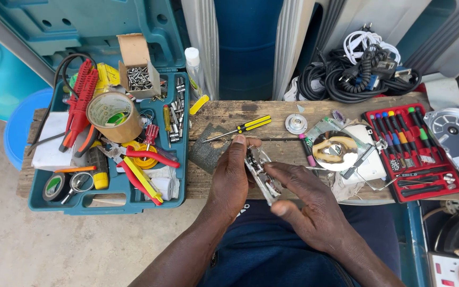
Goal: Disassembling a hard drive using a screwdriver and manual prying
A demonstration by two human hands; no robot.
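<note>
Both hands, left hand point(233, 172) and right hand point(306, 204), have fingers pinching the opened-up metal mechanism point(261, 172), screwdriver point(243, 128) lying unused on the desk point(272, 112).

You have one view only, from the camera on your head. It looks steeply down and forward over your lap, close to the wooden bench point(272, 114), with the teal toolbox point(179, 154) left and cables point(357, 74) beyond.

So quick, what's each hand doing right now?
Left hand: closed on the small metal mechanism, holding it over the wooden bench.
Right hand: fingers on the same mechanism; whether it truly grips cannot be told.
</note>
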